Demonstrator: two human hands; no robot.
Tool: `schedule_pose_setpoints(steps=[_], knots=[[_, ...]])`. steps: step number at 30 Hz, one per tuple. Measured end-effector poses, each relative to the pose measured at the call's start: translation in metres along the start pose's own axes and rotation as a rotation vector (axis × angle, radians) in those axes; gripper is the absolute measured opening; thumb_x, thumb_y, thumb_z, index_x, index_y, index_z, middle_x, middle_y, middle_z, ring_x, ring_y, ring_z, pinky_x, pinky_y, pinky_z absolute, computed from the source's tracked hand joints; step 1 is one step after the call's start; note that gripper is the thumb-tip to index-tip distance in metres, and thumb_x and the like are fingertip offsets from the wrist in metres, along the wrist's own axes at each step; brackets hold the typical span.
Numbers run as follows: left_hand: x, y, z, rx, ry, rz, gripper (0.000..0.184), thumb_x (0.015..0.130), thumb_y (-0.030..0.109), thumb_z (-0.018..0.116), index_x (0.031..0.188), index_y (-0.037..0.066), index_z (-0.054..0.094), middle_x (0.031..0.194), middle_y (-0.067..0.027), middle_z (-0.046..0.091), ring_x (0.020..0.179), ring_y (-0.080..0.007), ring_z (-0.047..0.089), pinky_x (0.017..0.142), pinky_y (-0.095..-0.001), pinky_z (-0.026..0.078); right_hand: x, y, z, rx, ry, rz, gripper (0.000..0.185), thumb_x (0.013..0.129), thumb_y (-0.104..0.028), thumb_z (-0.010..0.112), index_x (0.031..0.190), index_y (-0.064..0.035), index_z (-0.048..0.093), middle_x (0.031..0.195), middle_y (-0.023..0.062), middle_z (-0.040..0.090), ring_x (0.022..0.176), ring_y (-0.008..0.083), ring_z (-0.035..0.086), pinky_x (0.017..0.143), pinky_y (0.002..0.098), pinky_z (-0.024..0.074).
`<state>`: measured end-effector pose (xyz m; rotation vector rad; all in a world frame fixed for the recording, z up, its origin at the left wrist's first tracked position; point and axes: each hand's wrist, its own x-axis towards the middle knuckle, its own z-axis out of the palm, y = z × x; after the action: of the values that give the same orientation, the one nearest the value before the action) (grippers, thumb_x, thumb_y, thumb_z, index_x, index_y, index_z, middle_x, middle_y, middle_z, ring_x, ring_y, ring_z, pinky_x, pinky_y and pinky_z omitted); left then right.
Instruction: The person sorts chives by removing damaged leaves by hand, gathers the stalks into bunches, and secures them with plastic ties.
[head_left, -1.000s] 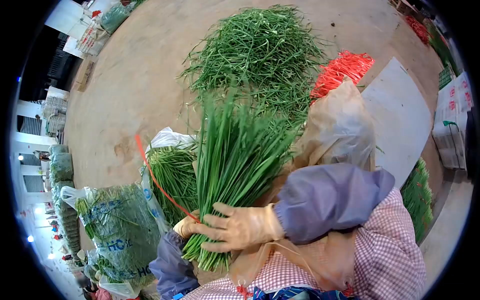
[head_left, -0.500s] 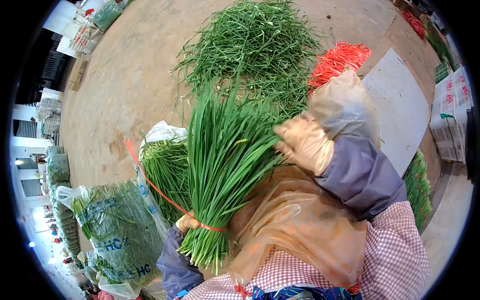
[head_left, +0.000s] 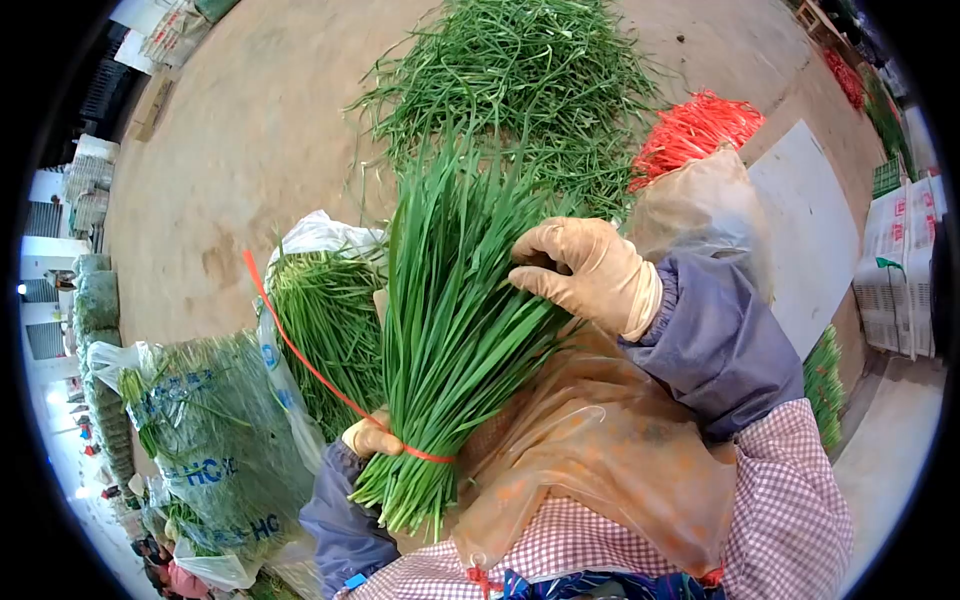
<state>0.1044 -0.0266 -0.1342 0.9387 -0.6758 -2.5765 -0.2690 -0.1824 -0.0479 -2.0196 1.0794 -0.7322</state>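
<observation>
A thick bunch of garlic chives (head_left: 455, 300) stands upright before me, leaves fanning up and cut ends down. Around its lower part runs a red tie strip (head_left: 330, 385), whose long loose end sticks out to the upper left. Low on the bunch's left side, my gloved left hand (head_left: 372, 436) is closed around it by the tie; most of its fingers are hidden behind the stems. My gloved right hand (head_left: 585, 270) is curled at the right side of the leaves. Its thumb and fingertips nearly meet there, and whatever they pinch is too small to make out.
A big heap of loose green stalks (head_left: 520, 70) lies on the floor ahead, beside a pile of red strips (head_left: 695, 135). Plastic-wrapped greens (head_left: 215, 450) stand at left, next to an open bag of chives (head_left: 330, 320). A pale board (head_left: 805, 220) and white crates (head_left: 900, 270) are at right.
My right hand has moved left onto the leaves and its fingertips have drawn together. The left hand keeps its hold near the tie. The view has shifted slightly.
</observation>
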Motion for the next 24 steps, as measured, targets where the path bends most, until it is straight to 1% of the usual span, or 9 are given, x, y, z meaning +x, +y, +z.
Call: schedule_pose_setpoints(steps=[2, 9, 13, 14, 17, 18, 21, 22, 24], knots=[[0.001, 0.002, -0.002, 0.060, -0.026, -0.003, 0.103, 0.065, 0.040, 0.086, 0.147, 0.002, 0.035, 0.144, -0.0161, 0.046, 0.132, -0.0310, 0.045, 0.112, -0.0452, 0.032, 0.002, 0.001, 0.002, 0.002, -0.112, 0.130, 0.034, 0.082, -0.035, 0.071, 0.099, -0.0047, 0.068, 0.086, 0.0150, 0.067, 0.084, 0.0334, 0.065, 0.075, 0.0393, 0.0519], [0.006, 0.005, 0.004, 0.063, -0.044, 0.015, 0.105, 0.064, 0.043, 0.087, 0.147, 0.003, 0.036, 0.144, -0.0163, 0.047, 0.132, -0.0319, 0.046, 0.112, -0.0465, 0.032, 0.004, 0.006, 0.017, 0.051, -0.166, 0.027, 0.021, 0.082, -0.023, 0.073, 0.094, -0.0052, 0.069, 0.080, 0.0126, 0.067, 0.075, 0.0308, 0.066, 0.066, 0.0362, 0.0527], [0.007, 0.001, 0.003, 0.072, -0.050, 0.053, 0.103, 0.064, 0.044, 0.086, 0.146, 0.002, 0.038, 0.142, -0.0160, 0.049, 0.129, -0.0310, 0.048, 0.111, -0.0458, 0.034, -0.009, -0.003, 0.015, -0.300, -0.047, -0.308, 0.017, 0.078, -0.021, 0.073, 0.091, -0.0103, 0.068, 0.069, 0.0084, 0.061, 0.063, 0.0281, 0.062, 0.058, 0.0370, 0.0497], [0.006, 0.001, 0.005, 0.066, -0.041, 0.058, 0.103, 0.064, 0.044, 0.086, 0.145, 0.002, 0.039, 0.141, -0.0159, 0.050, 0.129, -0.0309, 0.049, 0.111, -0.0457, 0.034, -0.014, -0.013, 0.008, -0.481, -0.104, -0.384, 0.021, 0.072, -0.018, 0.071, 0.090, -0.0117, 0.065, 0.073, 0.0059, 0.059, 0.063, 0.0248, 0.059, 0.055, 0.0367, 0.0473], [0.006, 0.007, 0.019, 0.034, -0.001, 0.044, 0.100, 0.065, 0.042, 0.085, 0.144, 0.001, 0.041, 0.139, -0.0154, 0.052, 0.127, -0.0298, 0.050, 0.109, -0.0438, 0.036, -0.031, -0.028, 0.013, -0.596, 0.174, -0.607, 0.027, 0.066, -0.016, 0.068, 0.092, -0.0101, 0.063, 0.089, 0.0058, 0.061, 0.068, 0.0229, 0.059, 0.055, 0.0348, 0.0473], [0.006, 0.012, 0.027, 0.007, 0.017, 0.022, 0.098, 0.065, 0.039, 0.085, 0.143, 0.001, 0.041, 0.138, -0.0150, 0.053, 0.126, -0.0289, 0.051, 0.108, -0.0423, 0.036, -0.034, -0.031, 0.013, -0.594, 0.162, -0.654, 0.031, 0.064, -0.014, 0.065, 0.094, -0.0084, 0.061, 0.101, 0.0073, 0.059, 0.075, 0.0232, 0.059, 0.057, 0.0332, 0.0498], [0.006, 0.013, 0.031, -0.030, 0.034, 0.002, 0.095, 0.066, 0.034, 0.085, 0.143, 0.000, 0.041, 0.136, -0.0138, 0.054, 0.125, -0.0264, 0.051, 0.108, -0.0396, 0.037, -0.030, -0.036, 0.015, -0.363, 0.074, -0.760, 0.030, 0.064, -0.012, 0.067, 0.093, -0.0075, 0.060, 0.104, 0.0094, 0.060, 0.084, 0.0264, 0.063, 0.062, 0.0348, 0.0534], [0.007, 0.014, 0.035, -0.024, 0.049, 0.003, 0.095, 0.066, 0.034, 0.085, 0.143, 0.000, 0.041, 0.136, -0.0136, 0.054, 0.125, -0.0262, 0.051, 0.108, -0.0395, 0.037, -0.026, -0.036, 0.018, -0.113, -0.015, -0.740, 0.024, 0.068, -0.007, 0.069, 0.090, -0.0062, 0.058, 0.106, 0.0103, 0.061, 0.093, 0.0310, 0.064, 0.065, 0.0372, 0.0554], [0.008, 0.019, 0.039, 0.011, 0.050, -0.011, 0.096, 0.067, 0.035, 0.085, 0.144, 0.000, 0.039, 0.137, -0.0129, 0.053, 0.127, -0.0252, 0.050, 0.109, -0.0396, 0.036, -0.018, -0.035, 0.032, 0.332, -0.117, -0.661, 0.013, 0.082, -0.007, 0.068, 0.089, -0.0049, 0.057, 0.107, 0.0124, 0.063, 0.093, 0.0334, 0.065, 0.069, 0.0394, 0.0556]])
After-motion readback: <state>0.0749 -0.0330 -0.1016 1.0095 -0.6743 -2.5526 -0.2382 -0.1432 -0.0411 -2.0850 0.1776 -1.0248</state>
